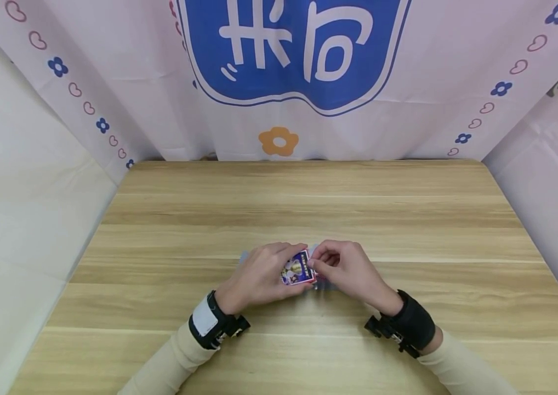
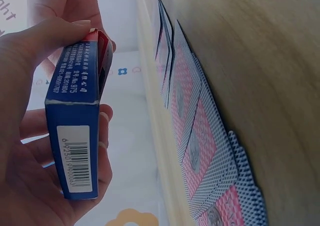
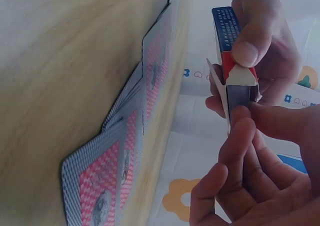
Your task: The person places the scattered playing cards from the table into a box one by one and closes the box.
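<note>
the playing-card box (image 1: 296,269) sits just below the middle of the head view, raised off the counter (image 1: 279,197) with its open end toward the right of the frame. the person's left hand (image 1: 264,272) is clamped round it, thumb along one edge and fingers along the other. the right hand (image 1: 353,269) has thumb and forefinger together at that mouth, pinching what looks like the card stack (image 3: 239,96), whose grey edge shows inside. loose playing cards (image 2: 200,148) lie overlapping on the counter, running from upper centre to lower centre of the left wrist view.

the step in hand seems to be working the stack through the mouth; its direction cannot be told. to do it well, the left hand should grip firmly without squeezing the thin cardboard, since pressed walls would bind the cards. the right fingertips should move the stack squarely, in line with the box, with the white flap (image 3: 217,81) folded well aside so that no corner catches or bends.
</note>
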Action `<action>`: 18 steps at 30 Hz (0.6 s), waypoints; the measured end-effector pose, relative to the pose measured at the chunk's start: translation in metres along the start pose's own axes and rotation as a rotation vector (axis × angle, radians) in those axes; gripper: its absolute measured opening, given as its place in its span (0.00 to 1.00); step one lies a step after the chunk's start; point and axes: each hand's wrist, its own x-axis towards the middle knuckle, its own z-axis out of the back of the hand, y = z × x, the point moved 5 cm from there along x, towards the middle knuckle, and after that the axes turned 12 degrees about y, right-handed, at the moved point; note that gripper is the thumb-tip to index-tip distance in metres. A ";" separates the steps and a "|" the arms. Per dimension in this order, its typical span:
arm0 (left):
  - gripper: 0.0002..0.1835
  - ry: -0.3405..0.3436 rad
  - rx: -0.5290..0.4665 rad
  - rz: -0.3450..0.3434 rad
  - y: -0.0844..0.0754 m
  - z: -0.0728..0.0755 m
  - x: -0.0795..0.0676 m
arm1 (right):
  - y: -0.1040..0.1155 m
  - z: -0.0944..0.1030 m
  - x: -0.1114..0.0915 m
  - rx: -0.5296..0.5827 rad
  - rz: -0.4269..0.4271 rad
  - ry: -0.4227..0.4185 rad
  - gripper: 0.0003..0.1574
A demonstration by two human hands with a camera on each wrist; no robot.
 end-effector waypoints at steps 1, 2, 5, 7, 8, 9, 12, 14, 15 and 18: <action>0.38 0.003 -0.005 0.004 0.000 0.000 0.000 | 0.001 0.000 0.000 -0.008 0.002 0.003 0.04; 0.38 0.008 -0.013 0.008 0.001 -0.001 0.000 | 0.002 0.001 -0.001 -0.013 0.004 0.007 0.03; 0.38 0.019 -0.037 0.025 0.003 -0.001 -0.001 | 0.003 0.006 -0.003 -0.016 0.007 0.023 0.04; 0.39 0.027 -0.051 0.036 0.004 -0.001 -0.002 | 0.002 0.012 -0.003 -0.030 0.003 0.018 0.05; 0.39 0.030 -0.054 0.041 0.005 -0.001 -0.002 | 0.001 0.015 -0.004 -0.047 -0.002 0.011 0.05; 0.39 0.032 -0.053 0.048 0.006 -0.001 -0.002 | 0.000 0.019 -0.004 -0.072 -0.007 0.005 0.05; 0.39 0.040 -0.052 0.066 0.008 -0.002 -0.004 | -0.007 0.028 -0.005 -0.178 -0.046 -0.001 0.03; 0.39 0.045 -0.053 0.075 0.009 -0.001 -0.005 | -0.013 0.032 -0.006 -0.259 -0.092 0.013 0.06; 0.39 0.048 -0.057 0.079 0.009 -0.001 -0.006 | -0.017 0.034 -0.007 -0.296 -0.116 0.025 0.08; 0.39 0.054 -0.066 0.080 0.010 -0.001 -0.007 | -0.027 0.037 -0.011 -0.392 -0.203 0.065 0.18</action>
